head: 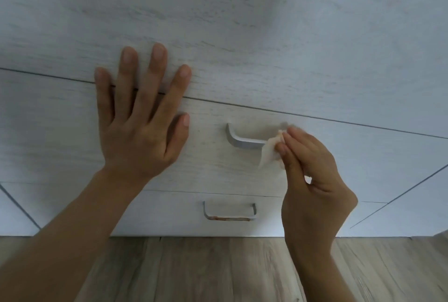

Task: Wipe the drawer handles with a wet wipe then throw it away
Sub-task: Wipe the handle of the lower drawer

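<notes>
A pale wood-grain cabinet (242,35) fills the view, with two drawers stacked below its top. The upper drawer carries a silver bar handle (242,140). My right hand (312,168) pinches a small white wet wipe (270,150) against the right end of that handle, hiding that end. My left hand (140,117) lies flat with fingers spread on the upper drawer front, its fingertips over the seam above. The lower drawer has a second silver handle (229,212) with rusty brown marks along its bottom bar.
Wood-look flooring (218,270) runs along the bottom of the view under the cabinet. More white panels with dark seams stand to the left (14,209) and right (412,204) of the drawers.
</notes>
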